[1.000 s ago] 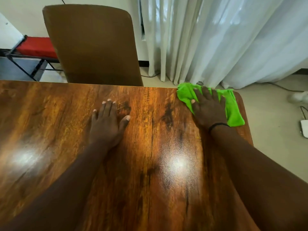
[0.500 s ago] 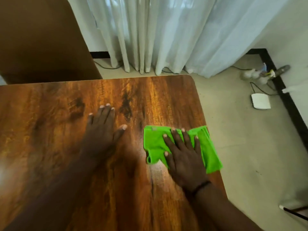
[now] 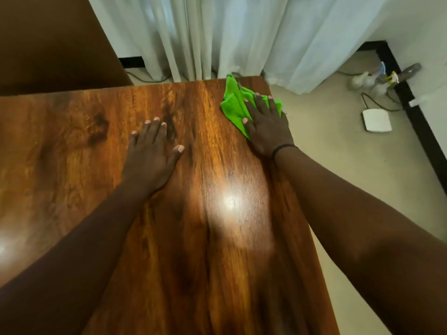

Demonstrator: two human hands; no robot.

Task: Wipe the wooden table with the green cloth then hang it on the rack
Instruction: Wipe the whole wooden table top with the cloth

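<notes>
1. The wooden table [image 3: 150, 238] fills most of the frame, from the left edge across to a right edge that slants down through the right half. The top is glossy with dark grain streaks, and there's a bright glare patch just right of center.
2. The green cloth [image 3: 233, 105] is up at the table's far right corner, upper middle of the frame. It's bunched up rather than flat, with one pointy end poking toward the far edge.
3. The right hand [image 3: 266, 128] is pressed palm down on the cloth with fingers spread. It's flat on top of it, not gripping. There's a thin black band [image 3: 283, 148] round that wrist.
4. The cloth's right side seems to hang a bit past the table edge, but the hand covers it and it's blurry there, so I can't say for sure.
5. The left hand [image 3: 151, 153] is well apart from the right one, near the middle of the frame. It lies flat on bare wood with fingers out and nothing under it or in it.
6. Upper left has a brown chair back [image 3: 53, 39] behind the table's far edge.
7. White curtains [image 3: 217, 32] hang across the top.
8. On the floor at the right there's a small white box [image 3: 376, 120] with cables, next to a black skirting strip.
</notes>
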